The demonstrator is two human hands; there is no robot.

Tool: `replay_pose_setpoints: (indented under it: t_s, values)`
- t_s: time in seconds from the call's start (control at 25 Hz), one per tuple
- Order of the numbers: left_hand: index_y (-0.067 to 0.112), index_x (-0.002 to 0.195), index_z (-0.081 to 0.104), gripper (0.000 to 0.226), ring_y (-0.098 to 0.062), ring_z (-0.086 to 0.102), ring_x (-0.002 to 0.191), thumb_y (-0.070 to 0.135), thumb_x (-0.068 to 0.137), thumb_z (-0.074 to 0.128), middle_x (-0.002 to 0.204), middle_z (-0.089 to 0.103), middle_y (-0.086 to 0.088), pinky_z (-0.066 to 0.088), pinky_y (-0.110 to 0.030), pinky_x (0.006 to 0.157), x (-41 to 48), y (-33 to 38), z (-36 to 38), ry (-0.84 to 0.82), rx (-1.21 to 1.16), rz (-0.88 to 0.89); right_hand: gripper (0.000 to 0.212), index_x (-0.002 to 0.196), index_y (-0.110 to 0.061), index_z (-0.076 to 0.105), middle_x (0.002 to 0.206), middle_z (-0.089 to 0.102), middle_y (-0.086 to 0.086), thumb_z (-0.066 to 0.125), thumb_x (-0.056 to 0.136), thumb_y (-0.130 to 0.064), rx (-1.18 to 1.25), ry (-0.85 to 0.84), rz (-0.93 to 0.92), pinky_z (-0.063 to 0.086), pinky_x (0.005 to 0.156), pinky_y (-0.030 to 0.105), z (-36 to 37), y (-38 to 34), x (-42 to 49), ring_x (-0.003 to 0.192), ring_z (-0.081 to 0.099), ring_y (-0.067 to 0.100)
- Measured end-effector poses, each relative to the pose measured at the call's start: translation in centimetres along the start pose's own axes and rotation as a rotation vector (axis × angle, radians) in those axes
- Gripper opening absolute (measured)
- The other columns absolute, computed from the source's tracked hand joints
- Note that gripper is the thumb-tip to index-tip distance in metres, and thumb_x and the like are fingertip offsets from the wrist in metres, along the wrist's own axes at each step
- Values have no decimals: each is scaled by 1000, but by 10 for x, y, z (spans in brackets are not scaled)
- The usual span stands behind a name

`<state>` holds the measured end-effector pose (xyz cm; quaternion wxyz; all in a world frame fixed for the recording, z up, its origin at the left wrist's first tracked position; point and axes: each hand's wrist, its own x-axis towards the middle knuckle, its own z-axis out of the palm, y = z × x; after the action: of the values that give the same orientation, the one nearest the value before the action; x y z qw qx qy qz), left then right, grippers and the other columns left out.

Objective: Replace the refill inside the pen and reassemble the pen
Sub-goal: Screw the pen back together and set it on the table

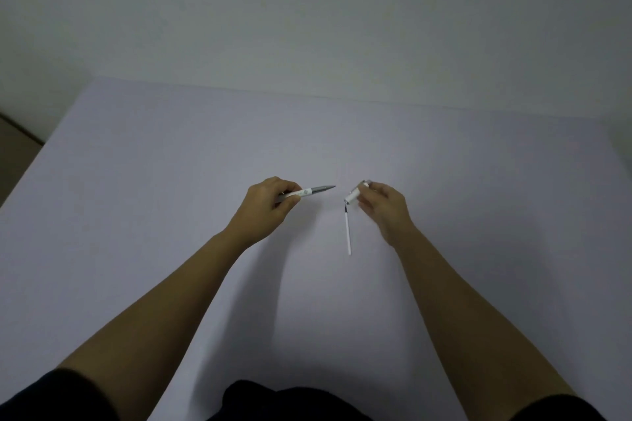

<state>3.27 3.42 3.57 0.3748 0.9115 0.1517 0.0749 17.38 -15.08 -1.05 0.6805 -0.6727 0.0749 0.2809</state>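
Observation:
My left hand [270, 203] grips the front part of the pen [309, 191], white with a grey pointed tip that aims right. My right hand [383, 207] holds the short white rear part of the pen [354, 195], its open end turned down and left. A thin white refill [348, 232] with a dark upper end lies on the table, or hangs just below that rear part; I cannot tell whether they touch. The two hands are a short gap apart above the middle of the table.
The pale lilac table [171, 215] runs back to a plain wall [307, 10]. Its left edge drops to a dark floor [17, 154]. Dark clothing shows at the bottom edge.

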Motion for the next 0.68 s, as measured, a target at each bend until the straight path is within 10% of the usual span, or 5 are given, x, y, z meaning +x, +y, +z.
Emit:
replay_pose_setpoints:
  t_s: [0.68]
  values:
    - [13, 101, 67, 17, -12, 50, 72, 18, 90, 56, 85, 64, -6, 33, -10, 63, -2, 12, 5, 104, -19, 26, 20, 103, 0, 63, 98, 71, 6, 58, 90, -13, 137, -245, -123, 54, 76, 15, 38, -14, -40, 92, 68, 7]
